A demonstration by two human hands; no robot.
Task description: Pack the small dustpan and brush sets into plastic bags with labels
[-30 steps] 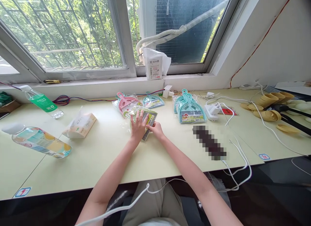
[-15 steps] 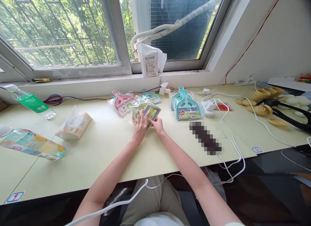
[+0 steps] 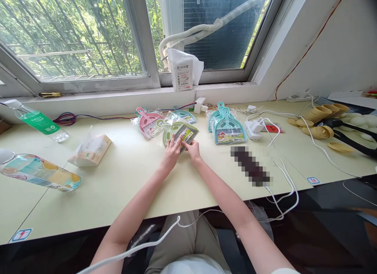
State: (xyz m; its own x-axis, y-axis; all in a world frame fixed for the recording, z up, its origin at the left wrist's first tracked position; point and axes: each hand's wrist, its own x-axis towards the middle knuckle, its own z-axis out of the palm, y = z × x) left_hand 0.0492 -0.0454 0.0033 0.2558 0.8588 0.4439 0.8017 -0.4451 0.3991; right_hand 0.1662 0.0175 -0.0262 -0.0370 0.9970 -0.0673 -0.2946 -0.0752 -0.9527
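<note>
A green mini dustpan-and-brush set in clear wrapping (image 3: 180, 131) lies on the pale yellow table (image 3: 123, 179). My left hand (image 3: 171, 154) rests on its near edge with the fingers spread over the wrapper. My right hand (image 3: 193, 150) pinches the set's near right corner. A pink set (image 3: 147, 122) lies just left of it, a teal set (image 3: 185, 116) behind it, and a stack of teal sets (image 3: 227, 128) to the right.
A tissue pack (image 3: 90, 149) and two lying bottles (image 3: 39, 175) (image 3: 37, 120) are at the left. White chargers and cables (image 3: 259, 126) run on the right, with a blurred dark object (image 3: 249, 166), yellow cups (image 3: 322, 121) and black-handled tools (image 3: 350, 138). A white bag (image 3: 184, 72) stands on the windowsill.
Both hands have shifted slightly away from me with the green set, which is now lifted and turned a little. The camera view drifted right, then back.
</note>
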